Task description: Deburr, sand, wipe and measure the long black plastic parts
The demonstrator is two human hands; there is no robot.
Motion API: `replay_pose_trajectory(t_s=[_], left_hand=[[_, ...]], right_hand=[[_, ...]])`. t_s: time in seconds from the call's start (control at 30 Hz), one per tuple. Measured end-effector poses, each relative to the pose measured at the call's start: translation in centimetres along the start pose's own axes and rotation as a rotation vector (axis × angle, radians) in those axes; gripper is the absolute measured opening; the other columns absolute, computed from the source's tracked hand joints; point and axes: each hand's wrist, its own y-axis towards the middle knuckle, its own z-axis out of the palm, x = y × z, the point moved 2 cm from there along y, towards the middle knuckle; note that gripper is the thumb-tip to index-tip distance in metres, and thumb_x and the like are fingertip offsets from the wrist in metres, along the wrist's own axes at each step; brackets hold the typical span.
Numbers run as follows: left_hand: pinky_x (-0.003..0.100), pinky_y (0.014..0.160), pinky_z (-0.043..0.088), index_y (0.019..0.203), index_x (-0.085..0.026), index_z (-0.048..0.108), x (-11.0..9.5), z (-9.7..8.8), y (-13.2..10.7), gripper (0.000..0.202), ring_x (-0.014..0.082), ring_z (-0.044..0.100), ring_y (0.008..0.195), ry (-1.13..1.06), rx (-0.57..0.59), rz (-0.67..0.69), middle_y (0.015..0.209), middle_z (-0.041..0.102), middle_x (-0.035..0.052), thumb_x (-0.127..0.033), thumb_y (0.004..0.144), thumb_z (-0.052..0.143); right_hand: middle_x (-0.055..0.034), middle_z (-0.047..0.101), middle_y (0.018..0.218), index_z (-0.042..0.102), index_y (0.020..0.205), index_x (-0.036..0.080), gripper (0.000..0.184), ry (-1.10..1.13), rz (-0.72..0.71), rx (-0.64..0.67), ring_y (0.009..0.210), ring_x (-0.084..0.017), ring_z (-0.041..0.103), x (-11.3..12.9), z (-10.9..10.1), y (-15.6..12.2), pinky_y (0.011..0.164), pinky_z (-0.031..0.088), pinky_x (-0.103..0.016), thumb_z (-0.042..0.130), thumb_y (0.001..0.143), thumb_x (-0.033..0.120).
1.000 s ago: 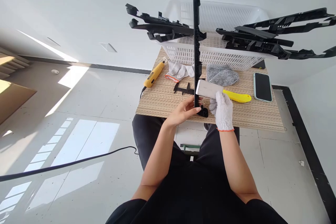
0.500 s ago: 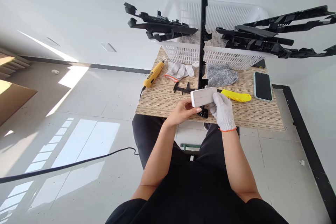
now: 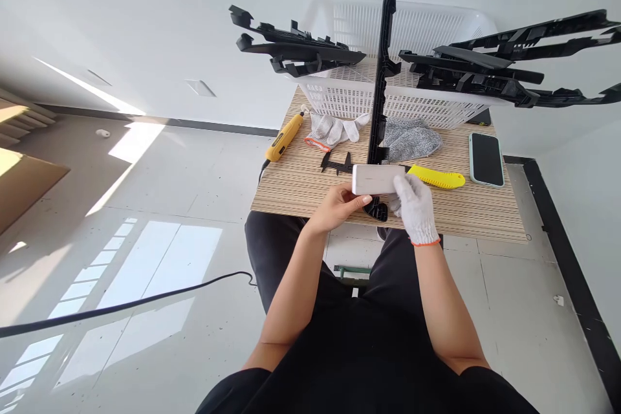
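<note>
A long black plastic trim strip (image 3: 381, 97) stands out from between my hands, its upper end over the basket. My bare left hand (image 3: 339, 207) is closed around its lower end, thumb in front; the other fingers are partly hidden behind a white rectangular block (image 3: 376, 180). That block lies across the front of the strip. My right hand (image 3: 414, 207), in a white knit glove with an orange cuff, is closed on the block's right end, with its lower fingers beside the strip. A yellow-handled knife (image 3: 436, 176) and a black caliper (image 3: 336, 163) lie close by.
Black trim strips (image 3: 301, 48) and further ones (image 3: 485, 71) lie across a white basket (image 3: 339, 100) behind. On the wooden tabletop (image 3: 301, 191) are a yellow rotary tool (image 3: 284, 138), a spare glove (image 3: 334, 129), a grey cloth (image 3: 412, 139) and a phone (image 3: 486, 160).
The strip's upper end has swung to the right. The white block has turned from a slant to nearly level, and my right hand has shifted slightly right and down.
</note>
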Motion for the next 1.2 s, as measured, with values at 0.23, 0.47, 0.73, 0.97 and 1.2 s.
replay_pose_trajectory(t_s=[0.23,0.47,0.73,0.97,1.2], left_hand=[[0.042,0.104,0.049,0.116,-0.015,0.076,-0.01,0.09,-0.01,0.046,0.0311,0.067,0.116,-0.009,-0.005,0.006,0.114,0.077,0.0114,-0.045,0.08,0.079],[0.043,0.103,0.05,0.115,-0.014,0.075,0.11,0.07,-0.04,0.049,0.0319,0.067,0.116,0.006,-0.022,-0.023,0.115,0.077,0.0121,-0.044,0.077,0.082],[0.042,0.101,0.051,0.113,-0.014,0.076,0.3,-0.01,-0.05,0.046,0.0313,0.068,0.114,0.022,-0.016,-0.031,0.114,0.077,0.012,-0.043,0.078,0.081],[0.042,0.102,0.05,0.113,-0.014,0.076,0.21,0.06,-0.03,0.048,0.0316,0.068,0.114,0.021,-0.014,-0.038,0.116,0.076,0.0123,-0.045,0.077,0.082],[0.042,0.103,0.051,0.114,-0.013,0.075,0.15,0.06,0.09,0.047,0.0314,0.068,0.116,0.033,-0.003,-0.02,0.117,0.076,0.0129,-0.043,0.078,0.081]], right_hand=[[0.0029,0.057,0.063,0.061,0.087,0.023,0.039,0.024,0.027,0.011,0.048,-0.011,0.048,-0.19,-0.09,0.02,0.04,0.034,-0.023,0.068,0.081,0.061],[0.0031,0.057,0.062,0.061,0.086,0.023,0.039,0.023,0.011,0.005,0.048,-0.011,0.047,-0.17,-0.07,-0.02,0.042,0.036,-0.024,0.07,0.08,0.06],[0.0036,0.057,0.061,0.061,0.086,0.023,0.037,0.042,0.022,0.042,0.047,-0.01,0.048,-0.17,-0.14,0.12,0.04,0.035,-0.023,0.072,0.079,0.057],[0.0046,0.058,0.061,0.062,0.087,0.022,0.037,0.054,0.021,0.004,0.047,-0.01,0.049,-0.18,-0.22,0.2,0.041,0.037,-0.022,0.076,0.076,0.054],[0.0046,0.059,0.061,0.063,0.087,0.022,0.035,0.093,0.014,-0.002,0.048,-0.009,0.05,-0.03,-0.23,0.28,0.042,0.039,-0.021,0.077,0.075,0.051]])
